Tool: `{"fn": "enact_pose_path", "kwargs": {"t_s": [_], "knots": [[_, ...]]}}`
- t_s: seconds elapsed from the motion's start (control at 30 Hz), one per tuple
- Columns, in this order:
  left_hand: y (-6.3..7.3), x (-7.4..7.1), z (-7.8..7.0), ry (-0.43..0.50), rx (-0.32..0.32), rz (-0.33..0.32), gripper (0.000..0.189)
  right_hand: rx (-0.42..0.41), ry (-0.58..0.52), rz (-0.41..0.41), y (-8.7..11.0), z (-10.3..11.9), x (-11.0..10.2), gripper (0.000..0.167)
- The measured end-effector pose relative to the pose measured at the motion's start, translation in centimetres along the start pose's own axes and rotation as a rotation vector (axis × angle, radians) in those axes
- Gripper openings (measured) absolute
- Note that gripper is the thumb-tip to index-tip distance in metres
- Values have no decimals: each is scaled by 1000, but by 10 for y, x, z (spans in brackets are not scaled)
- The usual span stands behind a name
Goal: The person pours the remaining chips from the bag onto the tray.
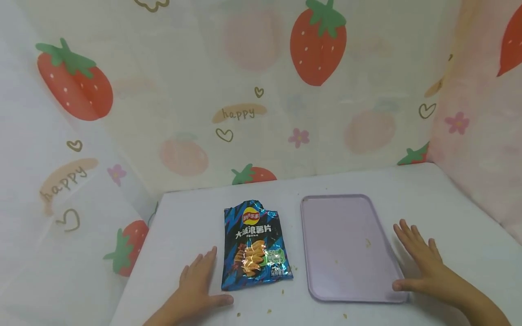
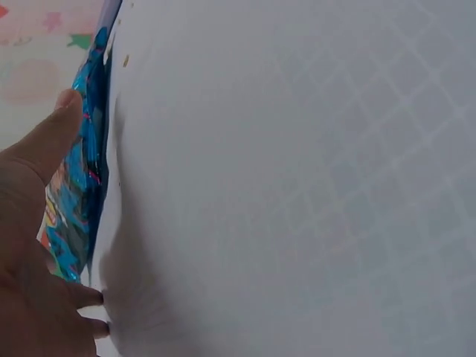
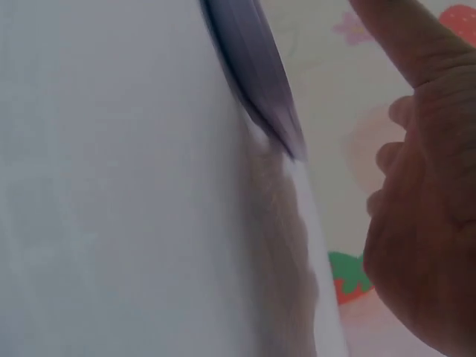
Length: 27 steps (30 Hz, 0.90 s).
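Note:
A blue and black chip bag [image 1: 257,246] lies face up on the white table, its top edge uneven. Just left of it is my left hand [image 1: 193,285], fingers spread and holding nothing; in the left wrist view the thumb overlaps the bag [image 2: 71,223]. To the bag's right lies a pale purple tray [image 1: 346,244] with a few small crumbs on it. My right hand [image 1: 426,269] is at the tray's right edge, fingers spread, nothing held. In the right wrist view this hand [image 3: 431,201] appears beside the tray's rim [image 3: 260,74].
Small yellowish crumbs [image 1: 269,311] are scattered on the white tabletop [image 1: 456,213] around the bag and tray. Behind the table's back edge hangs a strawberry-print cloth [image 1: 253,68], which also covers both sides.

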<state>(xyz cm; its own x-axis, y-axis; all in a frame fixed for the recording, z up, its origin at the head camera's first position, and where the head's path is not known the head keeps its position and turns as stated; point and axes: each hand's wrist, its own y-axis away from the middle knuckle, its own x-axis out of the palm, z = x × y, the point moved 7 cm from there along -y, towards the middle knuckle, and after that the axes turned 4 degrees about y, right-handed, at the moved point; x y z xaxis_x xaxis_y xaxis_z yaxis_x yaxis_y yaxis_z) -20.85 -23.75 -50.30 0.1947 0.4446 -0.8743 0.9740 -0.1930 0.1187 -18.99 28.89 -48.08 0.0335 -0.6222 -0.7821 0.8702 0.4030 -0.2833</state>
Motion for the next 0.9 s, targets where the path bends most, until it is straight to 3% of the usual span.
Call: {"fn": "enact_pose_path", "kwargs": {"t_s": [0.17,0.4,0.6,0.9], "knots": [[-2,-1,-7,32,37,-10,133,-19,-39,30,-1,-4,7,132],[-6,5,-12,99,-1,-16,124,-77,-45,42,2,-7,16,133],[-5,7,-15,126,-16,-21,112,-111,18,59,4,-8,18,133],[-6,0,-23,152,49,-75,88,-99,53,61,6,-7,17,126]]}}
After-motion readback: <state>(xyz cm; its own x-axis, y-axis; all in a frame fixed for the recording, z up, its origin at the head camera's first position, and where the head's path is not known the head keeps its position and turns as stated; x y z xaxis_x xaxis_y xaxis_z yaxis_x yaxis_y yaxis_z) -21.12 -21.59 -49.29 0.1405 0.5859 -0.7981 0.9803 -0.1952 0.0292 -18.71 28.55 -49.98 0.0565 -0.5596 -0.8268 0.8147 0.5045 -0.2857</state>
